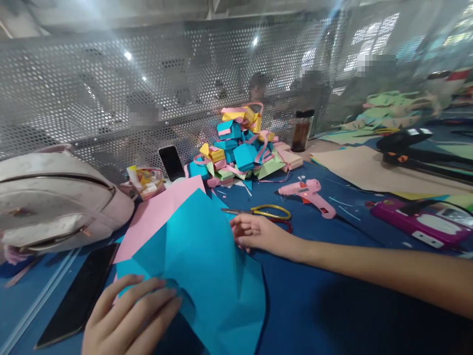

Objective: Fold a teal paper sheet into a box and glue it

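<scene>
A large creased sheet of blue paper point(203, 246) spreads in front of me, partly over a pink sheet point(162, 212). At its lower left edge, my left hand point(129, 315) has its fingers bent over the paper, with the thumb hidden. Along the right edge, my right hand point(254, 231) is closed with curled fingers at the paper. Just beyond that hand lie scissors point(271, 212) with yellow and red handles. A pink hot glue gun point(308, 195) rests on the blue table farther right.
Folded paper boxes point(240, 148) are heaped at the back, beside a dark bottle point(303, 130). A white backpack point(62, 197), a dark tablet-like slab point(79, 296) and a propped phone point(171, 162) occupy the left. To the right are a purple power strip point(421, 222) and brown paper point(347, 167).
</scene>
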